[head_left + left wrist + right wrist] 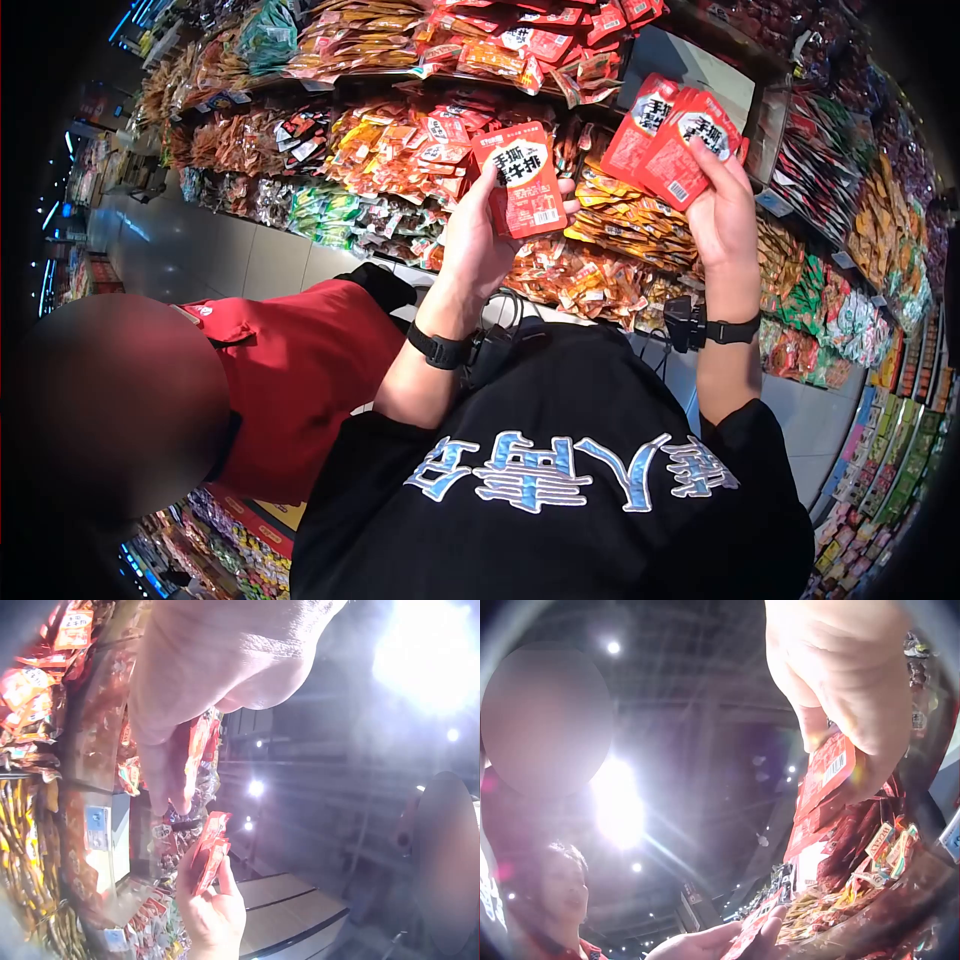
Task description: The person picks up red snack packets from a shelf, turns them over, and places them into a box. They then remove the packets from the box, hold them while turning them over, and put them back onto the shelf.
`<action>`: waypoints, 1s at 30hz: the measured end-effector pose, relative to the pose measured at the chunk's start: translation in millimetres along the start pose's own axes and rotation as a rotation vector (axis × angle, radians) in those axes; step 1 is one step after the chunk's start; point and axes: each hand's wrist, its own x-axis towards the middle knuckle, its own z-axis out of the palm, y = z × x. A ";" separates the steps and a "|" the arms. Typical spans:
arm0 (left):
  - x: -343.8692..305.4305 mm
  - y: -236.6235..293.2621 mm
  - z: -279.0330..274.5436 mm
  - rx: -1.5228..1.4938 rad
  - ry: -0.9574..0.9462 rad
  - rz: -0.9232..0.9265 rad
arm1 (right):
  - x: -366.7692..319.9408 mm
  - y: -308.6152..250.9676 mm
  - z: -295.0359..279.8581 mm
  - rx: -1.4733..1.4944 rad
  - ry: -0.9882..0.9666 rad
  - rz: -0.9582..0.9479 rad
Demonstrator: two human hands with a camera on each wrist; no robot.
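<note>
In the head view my left hand (476, 235) grips a small stack of red snack packets (522, 180), thumb over the front face and fingers behind. To the right, my right hand (725, 215) pinches a fanned bunch of red snack packets (680, 150) of the same print, with white lettering patches and a barcode at the lower corner. Both bunches are held up in front of the shelves, apart from each other. The left wrist view shows the packets (196, 754) edge-on under the left hand. From the right wrist, the fanned packets (826, 776) hang below the fingers.
Tiered shelves (400, 150) of loose wrapped snacks curve around in front. A grey bin section (690, 75) lies behind the right hand. At the left stands a person in a red shirt (310, 370), close to my left arm. Tiled floor (215, 245) runs beyond.
</note>
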 end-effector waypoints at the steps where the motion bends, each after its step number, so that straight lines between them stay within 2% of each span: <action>1: -0.6 -0.3 0.4 0.000 -0.004 -0.004 | -1.0 -3.0 2.3 -0.012 0.003 -0.017; 5: 2.2 -1.6 -1.0 -0.005 -0.047 0.001 | -7.6 -1.3 4.8 -0.007 -0.005 0.035; 8: 4.2 -8.1 -3.6 0.170 0.012 0.031 | -16.7 3.9 12.7 -0.050 -0.026 0.062; 9: 8.6 -17.1 -8.4 0.187 0.091 0.054 | -21.4 9.2 13.3 -0.065 -0.044 0.105; 12: 6.3 -38.8 -5.3 0.409 0.141 0.023 | -31.7 45.9 -1.8 -0.146 -0.078 0.217; 14: 18.0 -62.4 -23.6 0.563 0.027 0.117 | -39.9 59.1 0.6 -0.199 -0.076 0.257; 15: 16.0 -64.6 -16.5 0.457 0.006 0.084 | -42.3 62.0 1.2 -0.175 -0.101 0.243; 17: 10.7 -57.4 -0.9 0.564 -0.004 0.028 | -44.7 65.7 -2.1 -0.206 -0.102 0.217; 19: 17.4 -70.5 -6.7 0.649 -0.068 0.092 | -44.0 72.6 -11.9 -0.165 -0.113 0.241; 21: 12.4 -77.5 5.5 0.731 -0.073 0.063 | -47.2 76.5 -16.4 -0.085 -0.115 0.292; 23: 16.3 -87.4 2.4 0.622 -0.086 0.034 | -46.2 82.6 -27.7 -0.121 -0.172 0.245; 25: 13.2 -89.9 4.6 0.652 -0.077 0.102 | -47.6 78.5 -30.0 -0.055 -0.174 0.325; 27: 8.7 -86.9 3.1 0.741 -0.002 0.099 | -42.0 74.0 -39.7 -0.096 -0.235 0.421; 28: 5.4 -83.2 0.3 0.796 0.082 0.047 | -38.0 62.1 -37.6 -0.235 -0.261 0.384; 29: 2.4 -81.1 0.4 0.737 0.095 0.078 | -32.7 47.6 -42.4 -0.469 -0.228 0.341; 30: -2.9 -77.9 -0.9 0.716 0.168 0.021 | -28.6 22.3 -38.8 -0.517 -0.281 0.232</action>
